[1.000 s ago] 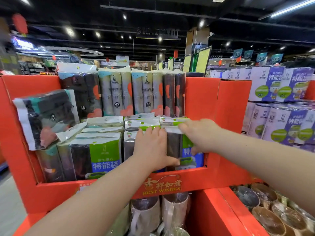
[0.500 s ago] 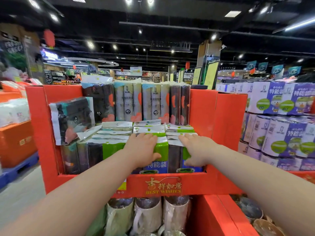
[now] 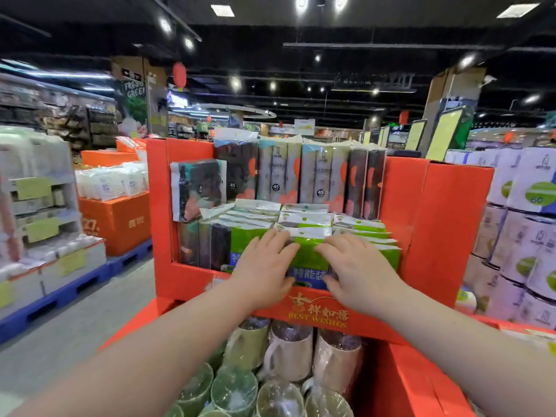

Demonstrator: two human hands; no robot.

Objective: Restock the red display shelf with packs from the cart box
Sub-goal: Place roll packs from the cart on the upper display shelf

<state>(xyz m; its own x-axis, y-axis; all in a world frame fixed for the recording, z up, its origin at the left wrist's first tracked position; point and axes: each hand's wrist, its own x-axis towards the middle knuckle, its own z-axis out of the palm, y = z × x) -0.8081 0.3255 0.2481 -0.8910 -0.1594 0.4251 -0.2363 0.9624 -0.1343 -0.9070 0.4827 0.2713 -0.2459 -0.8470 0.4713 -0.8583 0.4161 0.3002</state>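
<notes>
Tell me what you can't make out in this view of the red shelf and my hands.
Head view only.
- Front green pack: label partly covered by the left hand and right hand.
- Cart box: outside the frame.
- Back-row packs: small print blurred.
- Wrapped cups: nearest ones cut off by the bottom edge.

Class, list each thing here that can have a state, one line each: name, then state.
left hand, open, fingers flat on the green-label pack
right hand, open, flat on the same pack
green-label pack, upright in the front row
red display shelf, stocked with packs
dark pack, tilted at upper left
mugs, film-wrapped, below the shelf
</notes>
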